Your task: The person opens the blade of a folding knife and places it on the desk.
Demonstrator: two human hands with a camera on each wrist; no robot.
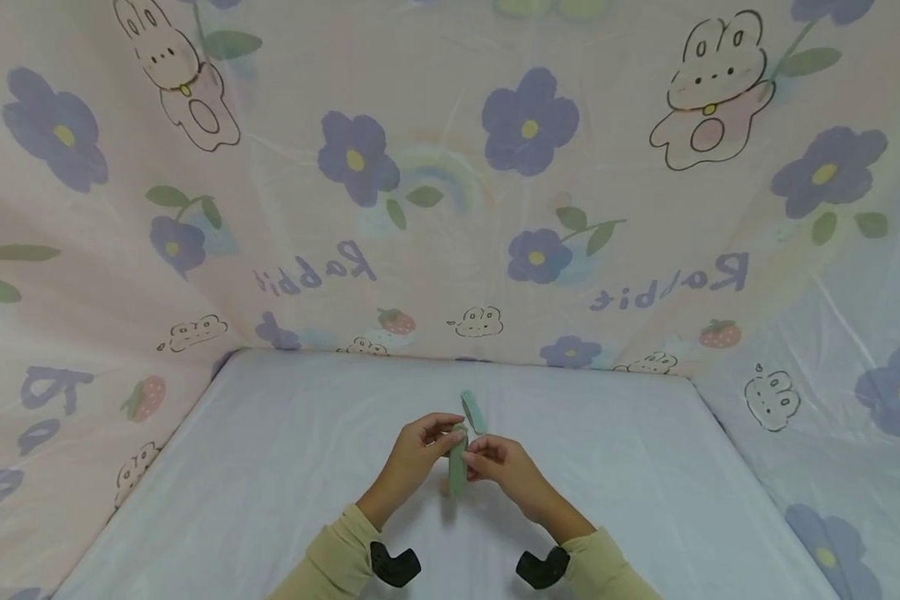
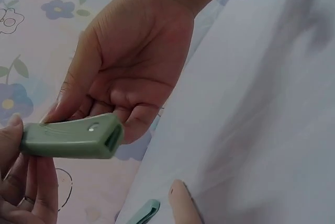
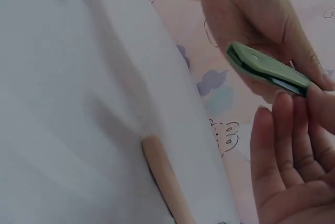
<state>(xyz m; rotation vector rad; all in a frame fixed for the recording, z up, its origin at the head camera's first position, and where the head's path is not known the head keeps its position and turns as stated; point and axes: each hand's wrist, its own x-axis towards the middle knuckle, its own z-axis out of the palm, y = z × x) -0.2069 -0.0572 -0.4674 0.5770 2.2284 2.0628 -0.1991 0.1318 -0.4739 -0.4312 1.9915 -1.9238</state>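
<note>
A green folding knife [image 1: 457, 475] is held upright over the table between both hands, with a rivet and an open slot at its near end. My left hand [image 1: 420, 446] pinches the far part, its thumb [image 2: 9, 139] lying on the handle. From the other side, my right hand [image 1: 506, 465] pinches the knife's edge with thumb and fingertips. A strip of metal shows along the slot of the knife [image 3: 269, 69] in the right wrist view. The fingers hide the knife's far end.
Beyond the hands, a mint-green folding knife [image 1: 474, 412] lies on the white table [image 1: 285, 467]. A similar beige handle [image 3: 165, 174] lies beneath the held knife. Patterned cloth walls [image 1: 435, 250] stand around the table's back and sides.
</note>
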